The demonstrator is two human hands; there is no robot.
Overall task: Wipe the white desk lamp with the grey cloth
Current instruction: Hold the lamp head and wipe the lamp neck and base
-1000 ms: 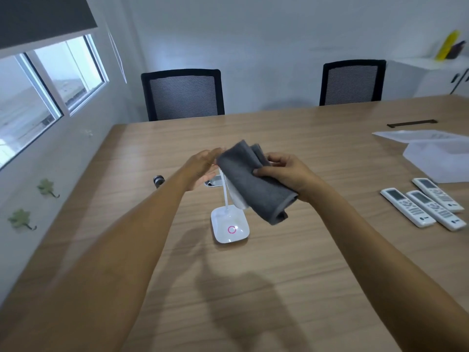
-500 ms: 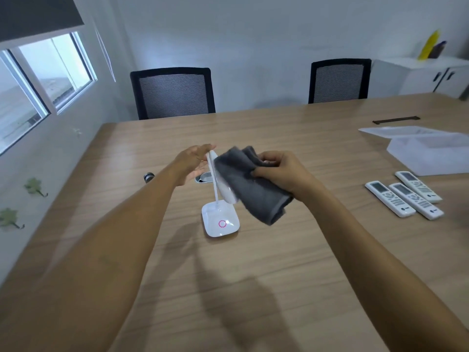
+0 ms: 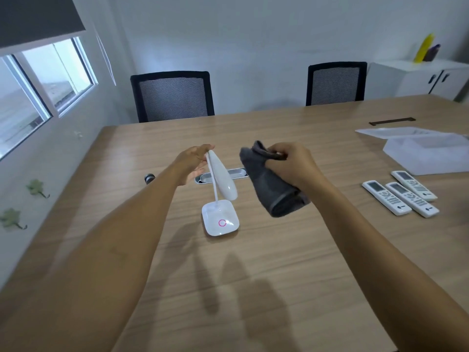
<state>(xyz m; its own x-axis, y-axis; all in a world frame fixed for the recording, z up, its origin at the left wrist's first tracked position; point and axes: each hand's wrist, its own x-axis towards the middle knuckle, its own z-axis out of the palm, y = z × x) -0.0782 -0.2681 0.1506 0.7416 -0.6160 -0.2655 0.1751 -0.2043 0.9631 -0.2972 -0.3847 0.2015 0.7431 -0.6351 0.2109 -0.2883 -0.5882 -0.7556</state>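
The white desk lamp [image 3: 221, 222] stands on the wooden table, its square base marked with a pink ring. Its thin neck rises to a long white head [image 3: 223, 177] that slopes down toward me. My left hand [image 3: 193, 162] pinches the far tip of the lamp head from the left. The folded grey cloth [image 3: 271, 186] hangs from my right hand [image 3: 291, 166], which grips its upper edge. The cloth is to the right of the lamp head, a small gap apart, not touching it.
Three white remote controls [image 3: 401, 194] lie at the right. White papers and a translucent box [image 3: 429, 153] sit at the far right. A metal cable slot [image 3: 236, 174] is behind the lamp, a small dark object [image 3: 149, 178] to its left. Two black chairs [image 3: 175, 96] stand beyond.
The cloth was wrapped over the lamp head; my right hand has drawn it off to the right, leaving the head bare. My left hand stays at the head's tip.
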